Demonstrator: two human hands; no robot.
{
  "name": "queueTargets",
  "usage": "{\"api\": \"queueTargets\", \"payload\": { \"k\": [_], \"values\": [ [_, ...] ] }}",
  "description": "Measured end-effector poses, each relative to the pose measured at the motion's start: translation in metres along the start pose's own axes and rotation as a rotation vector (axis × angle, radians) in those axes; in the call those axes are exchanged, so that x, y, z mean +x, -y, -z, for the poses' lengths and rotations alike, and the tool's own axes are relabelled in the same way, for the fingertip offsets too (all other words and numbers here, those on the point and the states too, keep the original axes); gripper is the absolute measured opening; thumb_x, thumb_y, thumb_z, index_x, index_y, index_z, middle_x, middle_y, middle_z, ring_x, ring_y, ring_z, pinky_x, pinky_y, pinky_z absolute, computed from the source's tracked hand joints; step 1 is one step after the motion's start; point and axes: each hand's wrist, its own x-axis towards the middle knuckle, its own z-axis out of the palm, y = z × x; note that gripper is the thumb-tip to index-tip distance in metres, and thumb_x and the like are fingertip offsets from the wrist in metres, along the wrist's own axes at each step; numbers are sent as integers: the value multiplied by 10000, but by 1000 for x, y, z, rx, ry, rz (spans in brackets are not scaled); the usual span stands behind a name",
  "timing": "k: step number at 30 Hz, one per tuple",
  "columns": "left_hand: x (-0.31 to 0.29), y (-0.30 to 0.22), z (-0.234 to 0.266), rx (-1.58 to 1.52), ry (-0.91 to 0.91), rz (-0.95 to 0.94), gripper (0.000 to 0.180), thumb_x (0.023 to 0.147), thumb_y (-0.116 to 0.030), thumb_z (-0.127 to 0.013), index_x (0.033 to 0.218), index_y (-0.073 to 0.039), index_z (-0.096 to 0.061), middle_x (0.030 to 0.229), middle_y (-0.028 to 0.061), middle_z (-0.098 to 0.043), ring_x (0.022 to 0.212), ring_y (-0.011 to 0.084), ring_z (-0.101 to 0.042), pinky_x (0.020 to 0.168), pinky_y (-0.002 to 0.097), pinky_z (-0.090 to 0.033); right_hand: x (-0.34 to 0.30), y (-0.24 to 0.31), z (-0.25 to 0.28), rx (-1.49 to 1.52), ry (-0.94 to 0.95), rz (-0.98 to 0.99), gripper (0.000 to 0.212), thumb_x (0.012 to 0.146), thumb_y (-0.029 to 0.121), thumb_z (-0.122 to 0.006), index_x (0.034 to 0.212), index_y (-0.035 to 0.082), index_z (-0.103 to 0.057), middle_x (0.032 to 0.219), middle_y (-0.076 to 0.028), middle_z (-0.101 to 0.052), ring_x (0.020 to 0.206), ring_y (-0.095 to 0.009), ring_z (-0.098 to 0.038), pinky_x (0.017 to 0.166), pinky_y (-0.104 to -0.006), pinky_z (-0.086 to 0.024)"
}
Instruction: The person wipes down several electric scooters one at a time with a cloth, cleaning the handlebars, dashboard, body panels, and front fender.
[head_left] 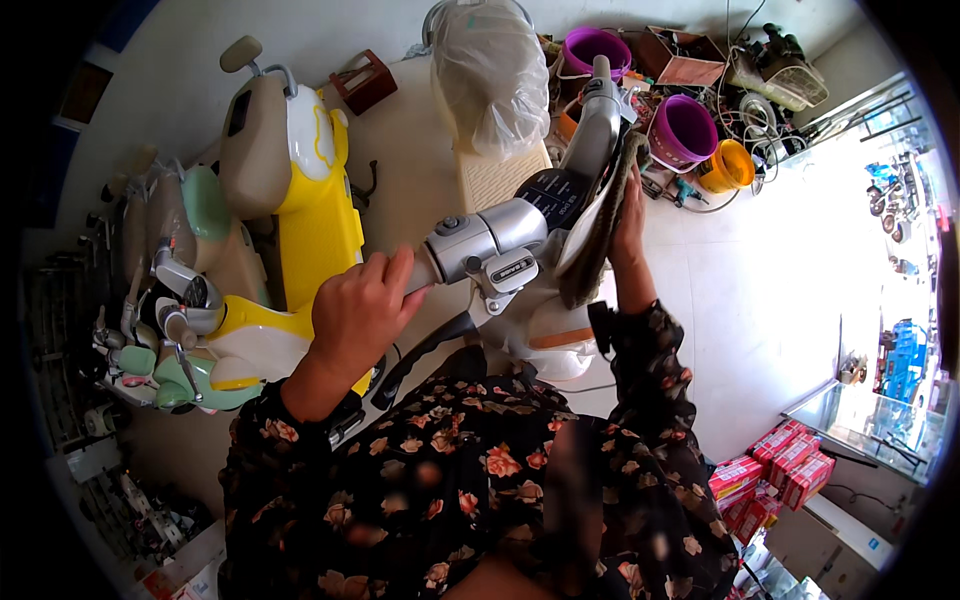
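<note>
A silver electric scooter's handlebar (pixel 515 225) with a dark round display (pixel 553 196) stands in front of me. My left hand (pixel 362 308) is closed round its left grip (pixel 425 270), beside a black brake lever (pixel 430 352). On the handlebar's right side, my right hand (pixel 630 235) holds a dark brown cloth (pixel 592 255) against the scooter's pale front panel. Its fingers are stretched along the cloth, and the thumb is mostly hidden. Clear plastic wrap covers the scooter's seat (pixel 490 85), beyond the cream footboard (pixel 500 178).
A yellow and white scooter (pixel 315 240) and a pale green one (pixel 205 205) stand to the left. Purple buckets (pixel 683 132), an orange bucket (pixel 728 166) and loose cables lie at the far right. Red boxes (pixel 775 470) are stacked at the near right, by a glass case (pixel 850 425).
</note>
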Motion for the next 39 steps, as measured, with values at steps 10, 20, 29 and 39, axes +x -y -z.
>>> {"api": "queueTargets", "payload": {
  "k": [10,20,29,39],
  "values": [
    [-6,1,3,0,5,27,474,735,-322,-811,1087,-96,-589,745,62,-575,631,251,-634,531,364,-472,145,8,-2,-328,-81,229,427,1047,267,-402,1360,40,-583,1218,-195,-660,1086,-272,-624,980,-330,-432],
    [-15,0,4,18,-94,21,470,734,-412,-806,1027,-103,-607,741,48,-574,590,217,-614,512,355,-479,158,16,-22,-1114,331,359,437,936,270,-503,1331,113,-604,1414,-256,-478,1275,-459,-449,1112,-510,-348],
    [-36,6,3,-213,-146,44,354,790,-400,-738,922,-100,-605,699,89,-631,639,303,-662,533,439,-509,155,25,-27,-1599,615,1052,429,791,147,-611,1214,77,-620,1302,-177,-564,1209,-376,-560,1029,-496,-461],
    [-44,5,-21,-94,-261,64,338,797,-418,-733,897,-125,-597,715,72,-616,630,283,-661,524,431,-495,122,27,-28,-1578,495,1127,414,767,160,-638,1161,33,-642,1254,-171,-596,1239,-336,-543,930,-455,-526]
  ]
}}
